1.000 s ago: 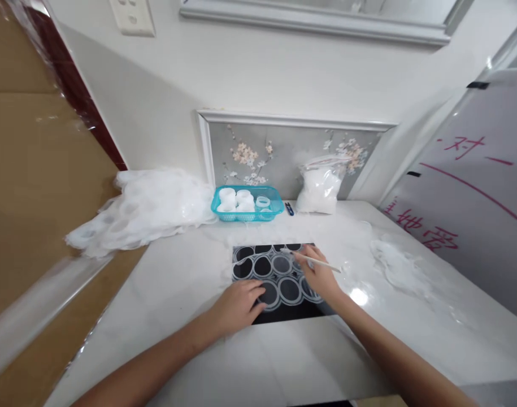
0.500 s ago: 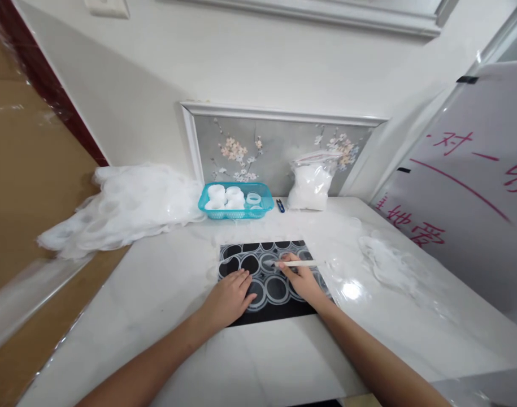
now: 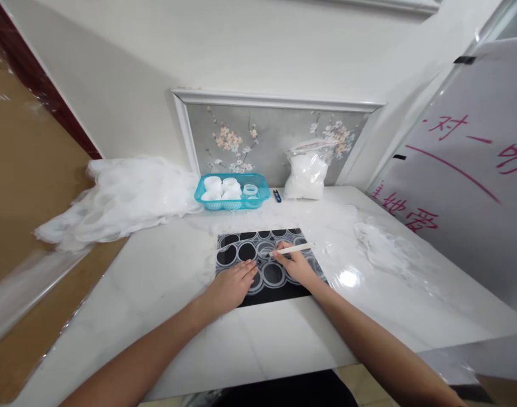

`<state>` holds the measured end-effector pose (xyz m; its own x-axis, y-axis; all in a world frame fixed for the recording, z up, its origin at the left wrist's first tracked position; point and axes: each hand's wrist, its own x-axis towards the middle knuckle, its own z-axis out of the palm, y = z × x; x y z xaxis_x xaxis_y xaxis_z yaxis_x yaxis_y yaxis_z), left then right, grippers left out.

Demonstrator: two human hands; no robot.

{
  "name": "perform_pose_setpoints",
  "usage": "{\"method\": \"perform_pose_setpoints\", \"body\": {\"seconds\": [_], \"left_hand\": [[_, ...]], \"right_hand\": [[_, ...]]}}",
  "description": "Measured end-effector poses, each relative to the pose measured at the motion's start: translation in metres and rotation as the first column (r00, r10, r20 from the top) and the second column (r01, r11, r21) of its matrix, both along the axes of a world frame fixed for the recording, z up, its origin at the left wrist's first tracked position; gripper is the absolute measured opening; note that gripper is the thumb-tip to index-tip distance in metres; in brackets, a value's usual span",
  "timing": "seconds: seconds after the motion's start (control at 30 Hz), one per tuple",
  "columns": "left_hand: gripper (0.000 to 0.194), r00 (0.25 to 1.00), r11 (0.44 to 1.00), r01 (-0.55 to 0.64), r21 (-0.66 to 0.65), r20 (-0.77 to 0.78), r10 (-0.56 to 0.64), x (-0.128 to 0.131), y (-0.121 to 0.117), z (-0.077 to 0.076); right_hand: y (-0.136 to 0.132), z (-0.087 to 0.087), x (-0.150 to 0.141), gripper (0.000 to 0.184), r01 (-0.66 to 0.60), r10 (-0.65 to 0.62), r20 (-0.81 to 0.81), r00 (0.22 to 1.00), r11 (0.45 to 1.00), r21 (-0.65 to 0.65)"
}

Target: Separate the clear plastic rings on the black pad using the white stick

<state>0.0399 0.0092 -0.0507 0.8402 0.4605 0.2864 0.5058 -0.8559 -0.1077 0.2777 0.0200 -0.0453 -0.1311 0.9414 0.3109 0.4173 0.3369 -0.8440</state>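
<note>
The left hand [image 3: 231, 284] lies flat with fingers spread, pinning the black mat [image 3: 264, 265] and its sheet of clear rings mid-bench. The right hand [image 3: 295, 266] grips a thin white stick [image 3: 292, 249], tip at a ring near the mat's centre. The step appears to be prying that ring free; lifting it cleanly calls for steady downward hold.

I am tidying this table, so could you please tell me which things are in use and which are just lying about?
In use:
left hand, flat on the black mat with white rings
right hand, holding a thin white stick

Lying about:
turquoise plastic basket
clear bag of white material
heap of white netting
small blue clip
</note>
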Motion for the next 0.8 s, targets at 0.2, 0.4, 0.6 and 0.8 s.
{"method": "perform_pose_setpoints", "body": {"seconds": [0.2,0.4,0.6,0.8], "left_hand": [[0.041,0.997,0.991,0.016,-0.129,0.078,-0.006,-0.001,-0.001,0.0],[0.052,0.997,0.987,0.064,-0.144,0.046,-0.058,-0.003,-0.002,0.004],[0.052,0.994,0.981,0.085,-0.175,0.085,-0.071,-0.003,-0.001,0.003],[0.052,0.997,0.988,0.076,-0.133,0.029,-0.073,-0.003,0.001,-0.001]], "right_hand": [[0.0,0.001,0.0,0.032,-0.035,0.035,-0.009,0.999,0.999,0.002],[-0.001,0.0,0.0,0.032,-0.028,0.028,-0.027,0.999,1.0,0.002],[0.0,-0.002,0.003,0.033,-0.013,0.011,0.071,0.997,0.999,0.039],[-0.024,-0.001,-0.011,0.021,-0.154,-0.025,0.591,0.806,0.956,0.251]]}}
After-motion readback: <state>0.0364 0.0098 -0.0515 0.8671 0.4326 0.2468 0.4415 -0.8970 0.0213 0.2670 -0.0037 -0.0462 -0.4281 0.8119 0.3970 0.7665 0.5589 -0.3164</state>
